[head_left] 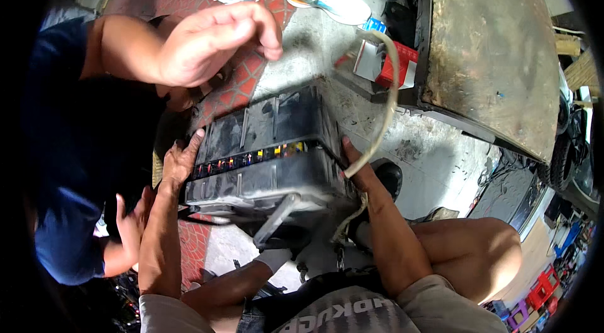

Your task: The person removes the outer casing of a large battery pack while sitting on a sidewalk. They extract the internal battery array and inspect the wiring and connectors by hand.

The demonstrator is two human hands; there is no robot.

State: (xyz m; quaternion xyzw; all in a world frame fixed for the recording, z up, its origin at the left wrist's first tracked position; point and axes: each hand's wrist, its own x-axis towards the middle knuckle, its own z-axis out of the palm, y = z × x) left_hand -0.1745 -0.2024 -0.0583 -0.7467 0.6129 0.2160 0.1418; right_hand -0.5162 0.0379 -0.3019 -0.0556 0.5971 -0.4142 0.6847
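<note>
the step in hand looks like steadying the black case (261, 135), which is between the person's 2 hands, with a row of coloured pieces (251, 158) showing along its slit. the left hand (180, 162) grasps the left end, thumb at the edge. the right hand (352, 153) lies against the right end, but a pale hose (393, 87) crosses it and its fingers are partly hidden, so i cannot tell how tightly it closes. the next move seems to call for even pressure at both ends, well apart from the co-worker's raised hand (204, 50).

Dusty black case (255, 177), coloured parts (251, 158) along gap
</note>
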